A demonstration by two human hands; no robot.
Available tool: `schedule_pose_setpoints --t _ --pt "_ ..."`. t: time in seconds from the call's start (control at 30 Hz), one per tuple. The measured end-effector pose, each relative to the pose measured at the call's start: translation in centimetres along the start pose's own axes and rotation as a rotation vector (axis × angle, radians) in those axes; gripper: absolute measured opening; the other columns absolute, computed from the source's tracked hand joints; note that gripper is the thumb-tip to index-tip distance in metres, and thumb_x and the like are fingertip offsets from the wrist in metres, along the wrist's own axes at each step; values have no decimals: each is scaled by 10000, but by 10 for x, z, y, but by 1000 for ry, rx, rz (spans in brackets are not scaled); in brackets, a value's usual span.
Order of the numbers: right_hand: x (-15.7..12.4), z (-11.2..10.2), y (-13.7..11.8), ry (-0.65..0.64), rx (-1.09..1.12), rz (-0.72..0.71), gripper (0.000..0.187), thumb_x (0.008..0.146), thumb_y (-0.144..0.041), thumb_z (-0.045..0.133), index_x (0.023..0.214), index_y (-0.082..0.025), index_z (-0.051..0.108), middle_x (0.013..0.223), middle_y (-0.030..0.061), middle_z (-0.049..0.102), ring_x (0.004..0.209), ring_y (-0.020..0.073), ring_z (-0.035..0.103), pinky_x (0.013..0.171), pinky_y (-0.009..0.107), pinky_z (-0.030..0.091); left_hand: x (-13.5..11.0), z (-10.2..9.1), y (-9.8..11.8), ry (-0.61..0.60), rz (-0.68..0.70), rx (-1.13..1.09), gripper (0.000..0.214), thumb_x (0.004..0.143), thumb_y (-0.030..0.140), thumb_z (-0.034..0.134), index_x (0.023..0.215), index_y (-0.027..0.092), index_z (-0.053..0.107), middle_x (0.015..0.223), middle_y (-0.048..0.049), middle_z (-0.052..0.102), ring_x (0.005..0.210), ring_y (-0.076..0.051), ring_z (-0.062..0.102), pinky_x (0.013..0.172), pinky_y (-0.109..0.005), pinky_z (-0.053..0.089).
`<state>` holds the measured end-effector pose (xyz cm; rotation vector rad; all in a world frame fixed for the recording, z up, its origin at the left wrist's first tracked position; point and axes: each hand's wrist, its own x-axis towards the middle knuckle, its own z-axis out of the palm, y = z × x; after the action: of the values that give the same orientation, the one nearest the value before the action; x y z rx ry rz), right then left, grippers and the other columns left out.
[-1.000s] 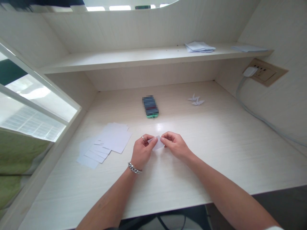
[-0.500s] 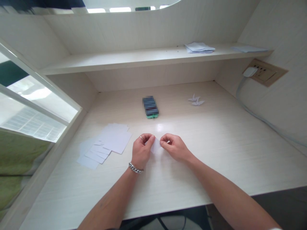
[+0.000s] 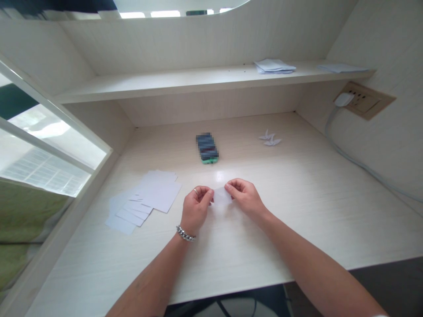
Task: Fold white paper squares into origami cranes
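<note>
A small white sheet of paper [image 3: 222,197] is held up just above the desk, between both hands. My left hand [image 3: 197,206] pinches its left edge between thumb and fingers; a ring and a chain bracelet are on that side. At the opposite edge, my right hand [image 3: 245,197] grips the paper with thumb and curled fingers. Loose white paper sheets [image 3: 161,189] lie fanned out on the desk left of my left hand. Farther back on the right sit small folded paper cranes [image 3: 271,139].
A phone with a green edge [image 3: 207,149] lies beyond my hands, its screen pixelated. Folded papers [image 3: 275,66] rest on the shelf [image 3: 158,86] above the desk [image 3: 313,198]. A plugged-in charger [image 3: 344,99] trails a cable [image 3: 360,164] along the right wall.
My right hand has moved slightly right and away from me, farther from my left hand. More of the paper shows between them.
</note>
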<state>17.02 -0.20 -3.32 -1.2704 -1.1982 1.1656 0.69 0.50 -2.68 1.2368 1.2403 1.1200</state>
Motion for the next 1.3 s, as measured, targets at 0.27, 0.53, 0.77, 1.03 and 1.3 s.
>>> schedule_pose_setpoints --t 0.27,0.53,0.77,1.03,1.3 --pt "-2 -4 -6 -34 -6 -38 234 781 -401 680 840 -177 647 805 37 673 738 168 614 657 278 480 -2 -1 6 -128 -24 131 215 737 359 718 757 147 689 622 -18 658 545 -134 593 544 -250 471" --pt "2 -4 -4 -21 119 44 236 714 -342 727 845 -162 651 810 46 690 735 172 637 694 302 508 0 -3 3 -185 -68 63 184 700 308 749 702 153 650 633 -15 666 590 -139 614 565 -243 467" --pt "-4 2 -4 -39 94 18 301 722 -318 740 961 -168 635 815 51 706 764 188 666 700 311 517 0 -3 2 -80 -9 76 231 734 356 737 805 141 689 650 -18 670 580 -134 603 575 -253 480" --pt "-1 2 -7 -60 133 154 251 664 -366 765 725 -149 654 640 4 640 587 131 570 574 269 461 1 -4 -2 -163 -83 -71 241 685 315 792 774 137 656 729 -40 702 675 -152 654 648 -262 521" --pt "-5 3 -8 -22 190 140 282 638 -375 797 738 -138 681 686 17 662 624 130 582 584 259 465 1 -4 3 -64 -36 -11 220 703 317 770 773 122 698 668 -20 677 581 -106 585 566 -219 482"
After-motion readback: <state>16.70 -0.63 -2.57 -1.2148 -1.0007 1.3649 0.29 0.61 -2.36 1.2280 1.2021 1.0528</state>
